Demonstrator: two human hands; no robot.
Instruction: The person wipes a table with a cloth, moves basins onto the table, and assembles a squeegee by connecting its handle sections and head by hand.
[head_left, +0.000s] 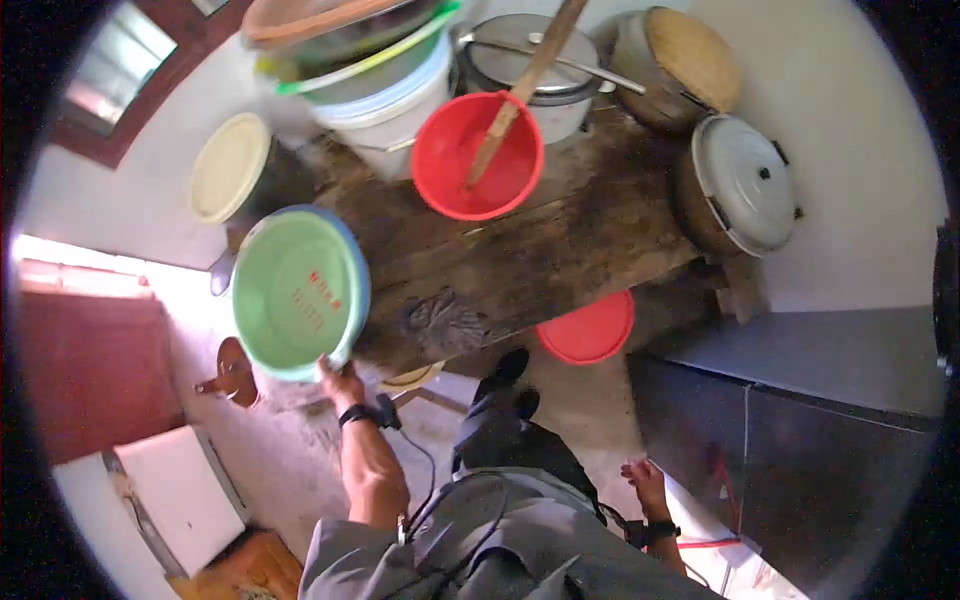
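Note:
My left hand (341,381) grips the near rim of a green basin (290,290) with red markings inside. A blue rim shows around the green one, at the left end of the wooden table (600,225). To the right of the basin, a grey crumpled cloth (446,321) lies near the table's front edge. Behind it stands a red bowl (450,150) with a long wooden stick (510,105) leaning in it. My right hand (642,478) hangs low at the right, its fingers apart and holding nothing.
Stacked basins (390,110), a lidded pot (560,110) and a silver-lidded pot (740,180) stand toward the table's back and right. A cream-lidded bucket (232,168) is at the left. Below are a red round object (588,330) and a dark cabinet (800,450).

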